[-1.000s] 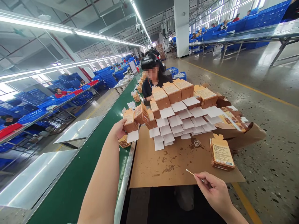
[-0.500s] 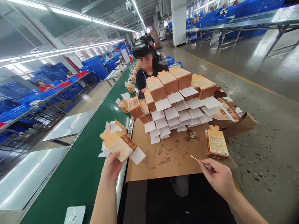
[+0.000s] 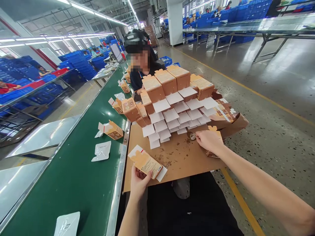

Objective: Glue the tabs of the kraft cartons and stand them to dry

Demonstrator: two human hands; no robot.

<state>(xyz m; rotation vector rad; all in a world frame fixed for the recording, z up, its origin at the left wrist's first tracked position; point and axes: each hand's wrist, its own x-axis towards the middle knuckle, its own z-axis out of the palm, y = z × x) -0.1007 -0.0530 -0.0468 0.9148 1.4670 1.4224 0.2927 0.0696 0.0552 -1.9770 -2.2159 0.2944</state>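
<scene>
My left hand [image 3: 140, 178] is closed on a tan and brown carton [image 3: 147, 162], thumb across its printed face. The carton is tilted over the cardboard's near left corner, with white flaps sticking out at both ends. My right hand [image 3: 209, 141] is pinched shut on a cotton swab, now mostly hidden by the fingers, at a small clear dish [image 3: 192, 136]. Whether the swab's tip touches the dish I cannot tell. Behind that hand stands another carton [image 3: 214, 131], partly covered by it. Brown smears mark the cardboard sheet [image 3: 137, 139] around the dish.
A pile of cartons [image 3: 159, 88] with white flaps rises at the back of the cardboard. Left runs a green conveyor belt [image 3: 91, 186] bearing white pouches [image 3: 102, 151] and an open carton [image 3: 113, 130]. A co-worker [image 3: 137, 62] in dark clothing sits beyond the pile.
My right hand has moved forward and left with the swab to the dish. My left hand has brought the carton from over the belt to over the cardboard. The camera view has shifted.
</scene>
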